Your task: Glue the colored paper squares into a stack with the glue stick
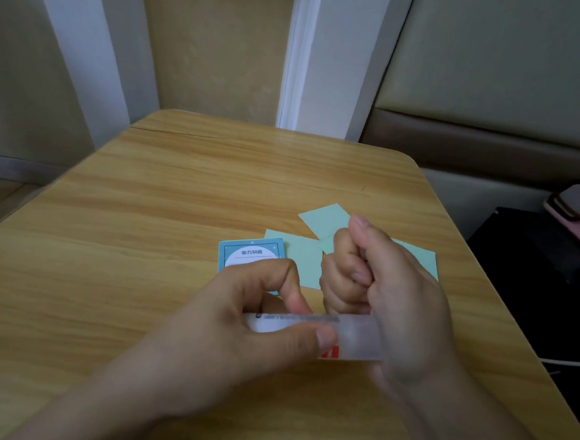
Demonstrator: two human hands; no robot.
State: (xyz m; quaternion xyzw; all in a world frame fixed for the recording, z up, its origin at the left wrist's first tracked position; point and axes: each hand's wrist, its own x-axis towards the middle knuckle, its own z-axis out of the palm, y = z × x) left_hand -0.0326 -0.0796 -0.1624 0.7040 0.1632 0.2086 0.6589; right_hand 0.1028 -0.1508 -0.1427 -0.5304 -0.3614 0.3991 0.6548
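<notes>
Both hands on glue stick [311, 334], held level above table [144, 226].

Left hand [240, 323] pinching the stick's printed body between thumb and curled fingers; right hand [389, 295] wrapped round the translucent end, thumb up, fingers curled tight. Whether cap on or off: cannot tell, hidden in the right fist. Just beyond the hands, flat on the wood: blue printed card [250, 253], partly behind the left fingers; pale green squares [304, 258] spread loosely, overlapping, one [324, 219] past the right thumb, another [419, 260] showing behind the right knuckles. Not yet stacked. Off to the right of the right hand, beyond the table edge: dark surface with a watch [578, 200].
</notes>
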